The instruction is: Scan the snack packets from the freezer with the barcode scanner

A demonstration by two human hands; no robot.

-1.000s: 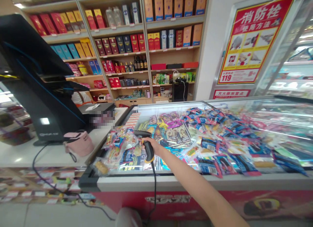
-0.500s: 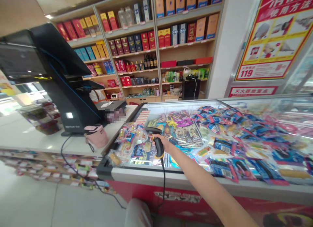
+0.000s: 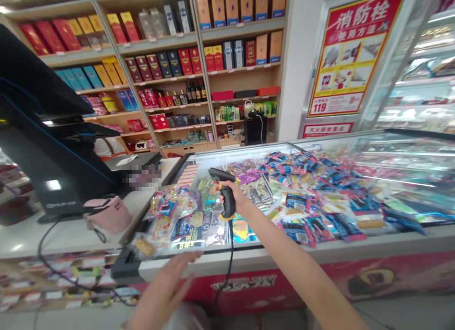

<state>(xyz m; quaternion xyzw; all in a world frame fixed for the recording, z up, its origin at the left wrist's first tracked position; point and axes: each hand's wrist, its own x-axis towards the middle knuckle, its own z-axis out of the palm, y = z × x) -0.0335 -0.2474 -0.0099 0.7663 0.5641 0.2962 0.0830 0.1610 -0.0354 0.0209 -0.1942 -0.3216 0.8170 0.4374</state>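
My right hand (image 3: 237, 197) grips the handle of a black and yellow barcode scanner (image 3: 228, 204), fingers wrapped round it. The scanner is held over the packets in the freezer chest, head pointing left, and its cable hangs down over the front edge. Low in the view, my left hand (image 3: 165, 285) is blurred by motion, fingers stretched out and apart, nothing in it. It is in front of the chest's front rim. Nearest to it inside are a clear packet with a tan item (image 3: 144, 247) at the corner and several bright snack packets (image 3: 174, 204).
A freezer chest (image 3: 263, 247) full of blue and pink packets (image 3: 309, 171) stretches right. On the counter (image 3: 21, 235) at left stand a black checkout terminal (image 3: 71, 178) and a pink cup-shaped holder (image 3: 108, 214). Shelves of boxed bottles (image 3: 170, 64) stand behind.
My left hand has come into view at the bottom. The view has turned right, so counter and shelves sit further left. The scanner stays in my right hand, its head more raised.
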